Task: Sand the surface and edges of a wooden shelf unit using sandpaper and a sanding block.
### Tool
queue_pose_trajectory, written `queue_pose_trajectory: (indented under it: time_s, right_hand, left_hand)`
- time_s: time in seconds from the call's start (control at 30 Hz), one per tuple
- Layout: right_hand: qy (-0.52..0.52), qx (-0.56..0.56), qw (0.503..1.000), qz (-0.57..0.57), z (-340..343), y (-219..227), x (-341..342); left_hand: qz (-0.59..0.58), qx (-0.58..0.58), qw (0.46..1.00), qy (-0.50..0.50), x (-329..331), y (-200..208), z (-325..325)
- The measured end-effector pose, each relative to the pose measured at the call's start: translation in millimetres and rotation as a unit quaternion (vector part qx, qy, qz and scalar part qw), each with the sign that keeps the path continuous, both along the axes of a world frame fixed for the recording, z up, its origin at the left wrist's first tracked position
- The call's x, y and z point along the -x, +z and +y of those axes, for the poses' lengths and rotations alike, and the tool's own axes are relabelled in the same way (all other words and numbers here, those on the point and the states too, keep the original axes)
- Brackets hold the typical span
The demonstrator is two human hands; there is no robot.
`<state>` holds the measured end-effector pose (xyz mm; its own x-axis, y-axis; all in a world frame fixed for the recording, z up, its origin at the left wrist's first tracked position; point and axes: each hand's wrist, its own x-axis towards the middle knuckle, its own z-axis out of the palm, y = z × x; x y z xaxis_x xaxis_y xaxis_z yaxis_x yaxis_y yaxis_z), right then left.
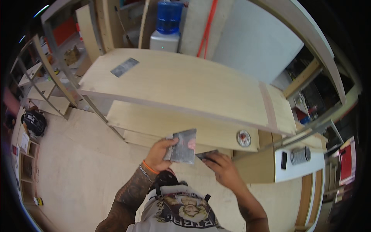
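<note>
My left hand (pixel 156 155) is closed on a flat grey metal sheet (pixel 184 147), thumb on top. A pinkish smear shows near the sheet's right edge. Just to its right, my right hand (pixel 225 168) grips a dark flat scraper (pixel 205 154), whose tip comes close to the sheet's lower right edge. Whether the two touch, I cannot tell. Both hands are in front of a pale wooden shelf unit. A second grey metal sheet (pixel 125 67) lies at the left of the top shelf (pixel 185 83). On the shelf below rests a round tin (pixel 244 138) with something reddish in it.
A ribbed grey can (pixel 300 155) and a black oblong object (pixel 284 160) stand on a white-topped cabinet (pixel 280 176) at right. Metal uprights (pixel 102 116) frame the shelves. Behind are a water dispenser (pixel 164 41) and a white panel (pixel 259 42). A black bag (pixel 34 123) sits far left.
</note>
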<state>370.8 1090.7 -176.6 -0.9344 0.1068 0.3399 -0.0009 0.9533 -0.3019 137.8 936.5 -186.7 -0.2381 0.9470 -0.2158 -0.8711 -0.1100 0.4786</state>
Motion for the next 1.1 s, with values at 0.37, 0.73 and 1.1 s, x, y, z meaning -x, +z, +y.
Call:
queue_pose_trajectory:
  time_s: [0.37, 0.73, 1.1]
  right_hand:
    - [0.030, -0.147, 0.987, -0.057, -9, 86, 20]
    - [-0.048, -0.067, 0.992, 0.099, -40, 72, 109]
    - [-0.294, 0.593, 0.731, 0.166, -87, 0, 118]
  left_hand:
    - [0.211, 0.015, 0.976, -0.062, 22, 22, 29]
    - [0.091, 0.003, 0.990, -0.107, 95, 21, 20]
    - [0.125, -0.034, 0.982, 0.135, 152, 21, -6]
